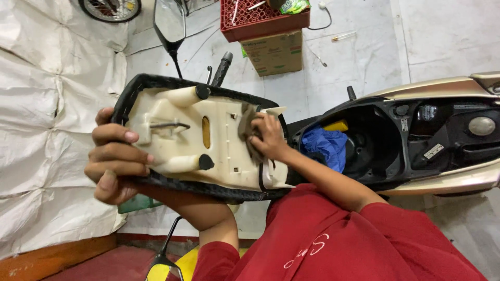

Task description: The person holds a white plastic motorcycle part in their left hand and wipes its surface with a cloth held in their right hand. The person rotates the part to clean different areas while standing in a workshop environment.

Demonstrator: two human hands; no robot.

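Observation:
A scooter seat [177,138] is raised so that its cream plastic underside faces me, edged by a black cover. My left hand [115,162] grips the seat's free end at the left. My right hand [268,136] presses a brown-grey cloth [247,126] against the underside near the hinge end. Two black rubber stops and a metal latch loop sit on the cream plastic.
The open under-seat compartment [364,148] of the beige scooter [448,88] holds a blue cloth [325,147] and something yellow. A red crate [263,23] rests on a cardboard box [273,52] at the top. A mirror [169,23] and handlebar grip [223,67] stand behind the seat.

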